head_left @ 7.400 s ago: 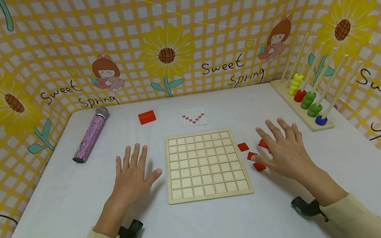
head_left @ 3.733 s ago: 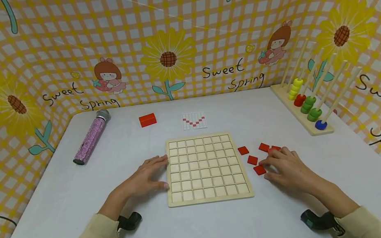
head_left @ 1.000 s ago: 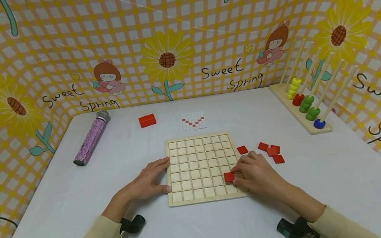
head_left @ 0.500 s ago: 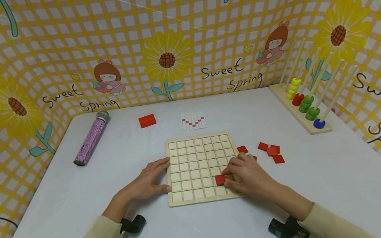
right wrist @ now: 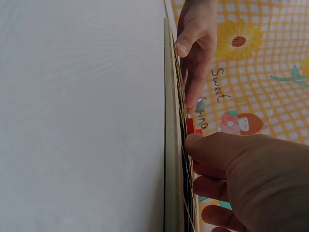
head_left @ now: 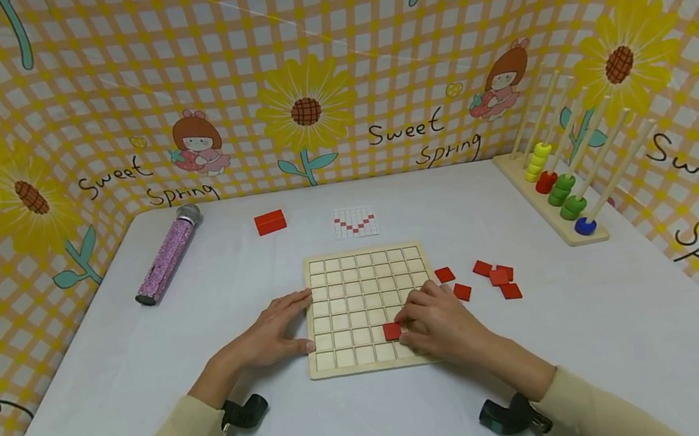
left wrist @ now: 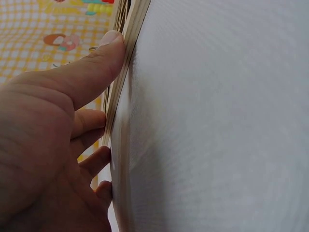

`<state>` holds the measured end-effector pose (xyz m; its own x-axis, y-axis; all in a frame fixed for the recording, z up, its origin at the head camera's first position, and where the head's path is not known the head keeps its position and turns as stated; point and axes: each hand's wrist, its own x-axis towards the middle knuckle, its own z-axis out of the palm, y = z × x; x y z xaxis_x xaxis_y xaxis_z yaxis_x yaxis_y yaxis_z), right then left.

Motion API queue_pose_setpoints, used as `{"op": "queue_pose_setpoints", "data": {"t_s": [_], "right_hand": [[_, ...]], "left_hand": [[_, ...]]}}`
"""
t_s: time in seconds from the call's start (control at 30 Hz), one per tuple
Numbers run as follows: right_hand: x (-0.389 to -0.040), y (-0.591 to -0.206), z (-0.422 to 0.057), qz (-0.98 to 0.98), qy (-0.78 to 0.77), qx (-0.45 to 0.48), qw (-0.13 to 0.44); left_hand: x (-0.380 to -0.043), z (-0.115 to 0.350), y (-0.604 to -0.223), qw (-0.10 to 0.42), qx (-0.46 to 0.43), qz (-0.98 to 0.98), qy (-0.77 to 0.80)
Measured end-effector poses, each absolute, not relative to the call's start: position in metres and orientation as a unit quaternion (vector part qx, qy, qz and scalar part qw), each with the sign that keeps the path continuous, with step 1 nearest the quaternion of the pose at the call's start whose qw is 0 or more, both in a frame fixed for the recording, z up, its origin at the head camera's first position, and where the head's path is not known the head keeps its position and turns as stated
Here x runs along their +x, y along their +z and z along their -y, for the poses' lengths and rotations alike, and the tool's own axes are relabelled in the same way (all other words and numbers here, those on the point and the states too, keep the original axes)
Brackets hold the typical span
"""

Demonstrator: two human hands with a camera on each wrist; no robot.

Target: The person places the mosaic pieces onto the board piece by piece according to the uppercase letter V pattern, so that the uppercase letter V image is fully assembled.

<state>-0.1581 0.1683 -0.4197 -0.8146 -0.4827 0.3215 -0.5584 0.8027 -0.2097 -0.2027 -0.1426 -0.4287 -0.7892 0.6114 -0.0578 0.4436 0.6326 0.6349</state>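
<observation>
A square wooden grid board point(head_left: 337, 300) lies in the middle of the table. My right hand point(head_left: 445, 325) pinches a red square tile point(head_left: 392, 331) between thumb and fingers, low over the board's lower right cells. In the right wrist view the tile point(right wrist: 190, 126) shows just beyond the thumb tip. My left hand point(head_left: 265, 336) rests at the board's left edge, its fingers and thumb touching the side. From the left wrist view, the thumb point(left wrist: 99, 67) lies along that edge. Several loose red tiles point(head_left: 499, 276) lie right of the board, two touching or overlapping others.
Behind the board lies a small printed pattern card point(head_left: 355, 222) with a red V. A red block point(head_left: 271, 222) sits to its left, and a glittery purple microphone point(head_left: 166, 256) farther left. At the back right stands a bead abacus point(head_left: 562, 199) with upright pegs.
My right hand took a red tile from the group on the right, brought it over the board and has moved it leftward. My left hand came in to the board's left edge and stays there.
</observation>
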Motion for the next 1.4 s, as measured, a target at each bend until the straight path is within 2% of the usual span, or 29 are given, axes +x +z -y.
{"op": "queue_pose_setpoints", "data": {"t_s": [1.0,1.4], "right_hand": [[-0.161,-0.418,-0.154,0.947,0.147,0.269,0.091],[-0.161,-0.417,-0.152,0.945,0.151,0.273,0.097]], "left_hand": [[-0.204,0.144,-0.431,0.13,0.301,-0.89,0.316],[-0.203,0.143,-0.429,0.129,0.303,-0.889,0.317]]}}
